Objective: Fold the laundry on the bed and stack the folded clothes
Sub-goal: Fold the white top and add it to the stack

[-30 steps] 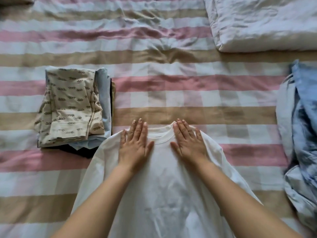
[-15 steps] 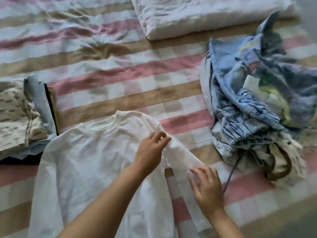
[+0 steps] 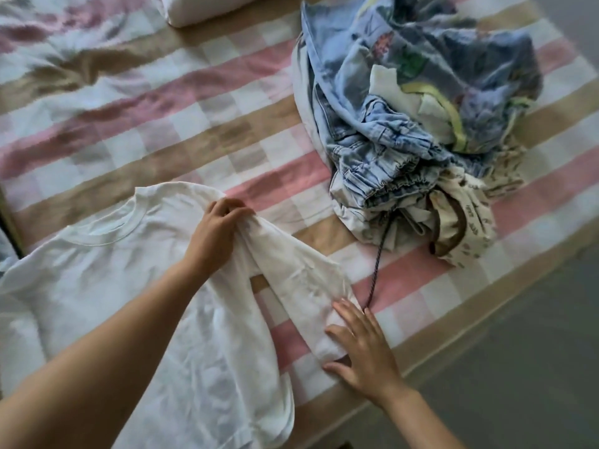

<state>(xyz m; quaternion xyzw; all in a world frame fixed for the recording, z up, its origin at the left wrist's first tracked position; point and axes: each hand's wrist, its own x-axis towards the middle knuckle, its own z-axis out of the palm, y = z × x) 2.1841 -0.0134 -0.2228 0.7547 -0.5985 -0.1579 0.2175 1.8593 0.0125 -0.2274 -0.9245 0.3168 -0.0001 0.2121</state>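
white shirt (image 3: pixel 129 286), left hand (image 3: pixel 216 228) grasping its shoulder, right hand (image 3: pixel 363 348) flat on sleeve (image 3: pixel 301 280)

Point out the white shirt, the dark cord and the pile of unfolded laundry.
white shirt (image 3: pixel 107 286), head view, on its chest below the collar.
dark cord (image 3: pixel 376 264), head view, midway along its length.
pile of unfolded laundry (image 3: pixel 389 147), head view, on the gathered denim.

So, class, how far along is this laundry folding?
Done: the white shirt lies spread flat on the bed. In hand: the left hand grips its shoulder, the right hand rests on the sleeve end. Left: every fold of it, plus the crumpled heap.
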